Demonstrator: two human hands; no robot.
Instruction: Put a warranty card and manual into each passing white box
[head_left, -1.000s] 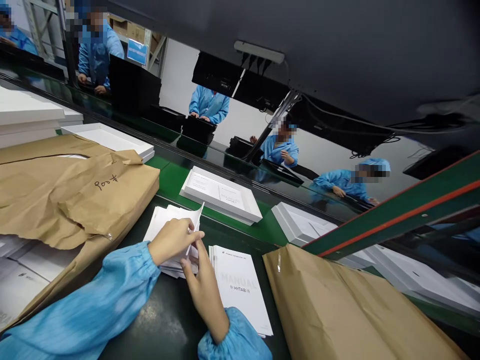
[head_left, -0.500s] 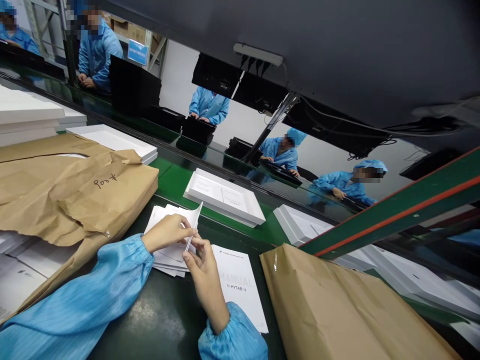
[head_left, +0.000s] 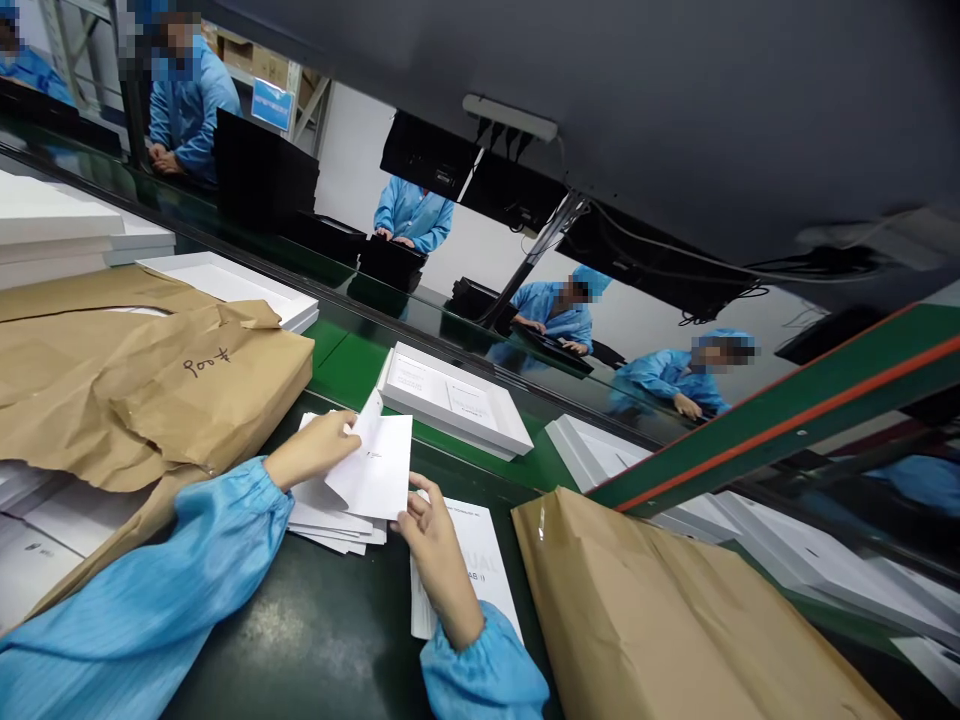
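Observation:
My left hand (head_left: 319, 450) pinches a folded white leaflet (head_left: 386, 475) at its left side, and one flap of the sheet stands up near the fingers. At the leaflet's lower right edge, the thumb and fingers of my right hand (head_left: 435, 545) close on the paper. Beneath it lies an uneven pile of white leaflets (head_left: 334, 530) on the dark green work surface (head_left: 300, 620). A stack of white printed manuals (head_left: 487, 540) sits just behind and right of my right hand, partly covered by it.
On the left is a torn brown paper package (head_left: 210, 370) with printed papers inside. Another brown package (head_left: 622, 600) stands at right. White box trays (head_left: 517, 440) rest on the green conveyor (head_left: 337, 345). Several co-workers in blue (head_left: 416, 215) are beyond it; a green beam (head_left: 750, 420) slants across the right.
The leaflet, held edge-on between both hands before, now faces up and is spread out. My hands have moved apart, the left one leftward and the right one rightward and down.

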